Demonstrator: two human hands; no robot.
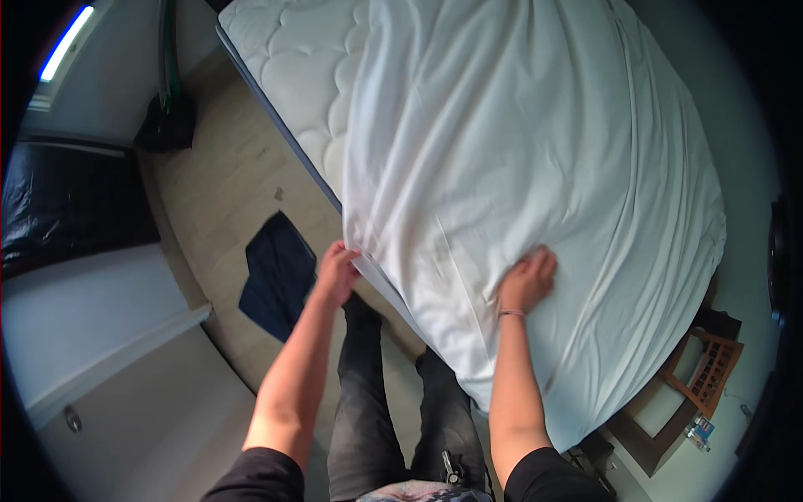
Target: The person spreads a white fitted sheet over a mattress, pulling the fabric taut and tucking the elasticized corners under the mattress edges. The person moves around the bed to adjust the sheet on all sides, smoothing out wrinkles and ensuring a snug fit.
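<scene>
A white fitted or flat sheet (502, 157), wrinkled in long folds, covers most of the mattress (301, 75). The mattress's quilted top shows bare along its far left part. At the near left side of the bed, my left hand (339, 273) pinches the sheet's edge between thumb and fingers. My right hand (530, 279) lies on top of the sheet, slightly blurred, with folds gathered beside it. Its fingertips are partly hidden, so whether it grips the cloth is unclear.
Dark blue cloth (279, 276) lies on the wood-look floor (219, 150) left of my legs. A door (150, 389) stands at lower left, and a black plastic-covered thing (75, 201) is against the wall. An orange-brown wooden rack (709, 373) sits on furniture beyond the bed at right.
</scene>
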